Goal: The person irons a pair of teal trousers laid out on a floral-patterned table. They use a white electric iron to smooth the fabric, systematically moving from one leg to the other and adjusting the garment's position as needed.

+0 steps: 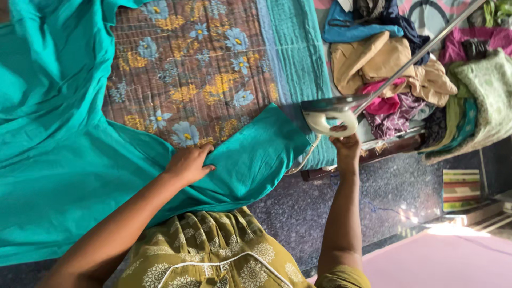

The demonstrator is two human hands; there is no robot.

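pressing down, the left hand (pixel 188 164) lies flat, fingers together, on the teal cloth (pixel 64 160) at the quilt's (pixel 192 64) near edge, likely pinning it smooth. right hand (pixel 345 146) wraps the iron (pixel 330 114) handle at the right edge; fingertips hidden, cord (pixel 304 157) partly covered.

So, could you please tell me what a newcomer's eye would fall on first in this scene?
The large teal cotton garment spread over the brown floral quilted pad dominates the left side, with the left hand pressed flat on its sleeve. At centre right, the right hand grips the handle of a white clothes iron. Behind it, at upper right, lies a heap of mixed coloured clothes.
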